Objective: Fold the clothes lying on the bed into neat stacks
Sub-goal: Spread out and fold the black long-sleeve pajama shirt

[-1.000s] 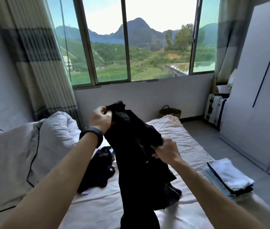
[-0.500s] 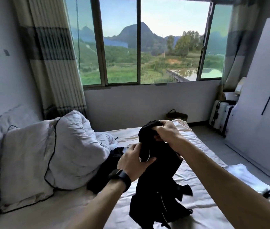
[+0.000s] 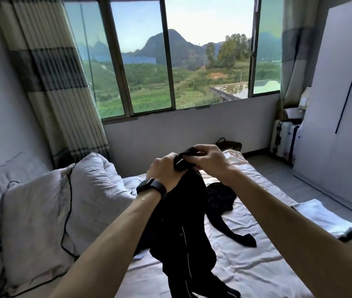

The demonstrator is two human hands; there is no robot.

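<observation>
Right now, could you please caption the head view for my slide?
Left hand and right hand hold a limp black fabric garment up over the white-sheeted bed.

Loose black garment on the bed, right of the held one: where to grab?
Likely pinch the loose garment at its bunched mound, from above and the right: folds rise there, the tail lies flat, and the held garment hangs at its left.

We extend both arms forward. Our left hand (image 3: 166, 169) and right hand (image 3: 209, 157) grip the black garment (image 3: 181, 222) at its top, fingers curled.
</observation>
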